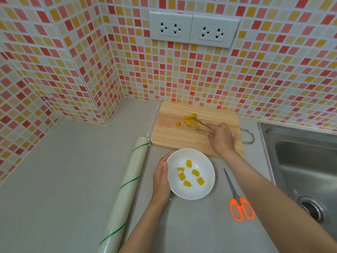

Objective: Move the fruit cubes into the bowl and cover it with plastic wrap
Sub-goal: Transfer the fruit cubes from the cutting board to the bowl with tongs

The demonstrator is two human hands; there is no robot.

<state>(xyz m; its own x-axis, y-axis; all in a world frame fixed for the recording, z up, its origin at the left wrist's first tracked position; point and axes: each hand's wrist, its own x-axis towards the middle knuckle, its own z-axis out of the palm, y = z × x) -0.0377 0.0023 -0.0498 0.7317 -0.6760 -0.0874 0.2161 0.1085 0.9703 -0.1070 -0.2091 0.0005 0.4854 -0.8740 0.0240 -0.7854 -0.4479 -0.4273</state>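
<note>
White bowl (190, 174): six mango cubes (190, 173) inside, left hand (160, 177) cupping rim. Beyond bowl, right hand (221, 136) gripping metal tongs (199, 126) on wooden board (195, 130). Grey countertop (73, 170), mosaic tiles (273, 79).

Only one view for me here, the head cam: it looks steeply down and forward, close over the counter (73, 161), facing the tiled corner wall (200, 79).

No legible text, labels, brands or numbers anywhere on the counter, wall or utensils.
</note>
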